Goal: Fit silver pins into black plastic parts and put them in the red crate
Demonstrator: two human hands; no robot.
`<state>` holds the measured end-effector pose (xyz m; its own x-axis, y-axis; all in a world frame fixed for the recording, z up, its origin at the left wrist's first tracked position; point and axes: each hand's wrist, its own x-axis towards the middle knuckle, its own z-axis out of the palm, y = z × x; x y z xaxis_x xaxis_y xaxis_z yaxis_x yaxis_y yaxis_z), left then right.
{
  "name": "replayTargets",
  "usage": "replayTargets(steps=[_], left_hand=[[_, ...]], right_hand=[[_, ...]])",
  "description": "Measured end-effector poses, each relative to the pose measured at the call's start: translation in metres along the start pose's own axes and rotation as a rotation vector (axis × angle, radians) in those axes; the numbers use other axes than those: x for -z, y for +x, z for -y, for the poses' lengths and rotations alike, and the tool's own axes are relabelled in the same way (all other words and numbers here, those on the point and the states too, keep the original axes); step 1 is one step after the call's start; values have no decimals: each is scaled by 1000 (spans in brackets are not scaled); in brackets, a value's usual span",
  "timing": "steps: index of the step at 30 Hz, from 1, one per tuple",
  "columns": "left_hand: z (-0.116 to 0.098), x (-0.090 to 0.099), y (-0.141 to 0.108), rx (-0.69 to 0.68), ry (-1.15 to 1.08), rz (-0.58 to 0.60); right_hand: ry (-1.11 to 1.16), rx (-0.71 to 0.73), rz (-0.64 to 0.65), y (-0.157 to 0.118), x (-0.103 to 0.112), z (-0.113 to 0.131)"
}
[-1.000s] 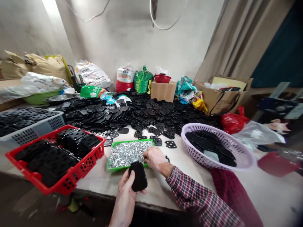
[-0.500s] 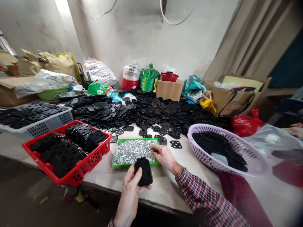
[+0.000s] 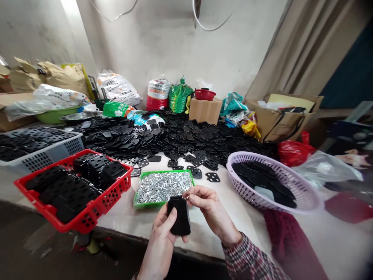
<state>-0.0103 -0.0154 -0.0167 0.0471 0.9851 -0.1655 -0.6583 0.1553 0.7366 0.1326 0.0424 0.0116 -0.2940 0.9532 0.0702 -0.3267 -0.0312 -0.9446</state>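
My left hand (image 3: 159,241) grips a black rounded-rectangular plastic piece (image 3: 180,216) upright, its face toward me. My right hand (image 3: 211,210) hangs just above the green tray's front edge, with its thumb and fingertips pinched together by the black piece's top corner. Anything between those fingertips is too small to see. Close behind both hands lies a green tray (image 3: 164,171) heaped with short silver metal pins (image 3: 161,187). A single black perforated plate (image 3: 212,177) lies on the pale table (image 3: 136,219) to the tray's right.
A red perforated basket (image 3: 96,214) of stacked black pieces stands left of my hands, with a grey-white basket (image 3: 43,157) behind it. A purple round basket (image 3: 303,190) holds black pieces on the right. A large heap of black plates (image 3: 175,142) covers the table's back.
My right hand has risen off the pin tray and moved toward the black piece, its fingers now pinched. My left hand still holds the piece. The whole view has shifted slightly.
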Motion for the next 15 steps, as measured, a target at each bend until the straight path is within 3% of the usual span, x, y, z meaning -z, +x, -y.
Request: replayTargets(steps=[8,15], left_hand=[[1,-13,-6,-17,95,19],[6,-11,-4,-48,216,-78]], right_hand=[[11,49,-113,-10,-2,1],[-147,115,-147,-15,4,7]])
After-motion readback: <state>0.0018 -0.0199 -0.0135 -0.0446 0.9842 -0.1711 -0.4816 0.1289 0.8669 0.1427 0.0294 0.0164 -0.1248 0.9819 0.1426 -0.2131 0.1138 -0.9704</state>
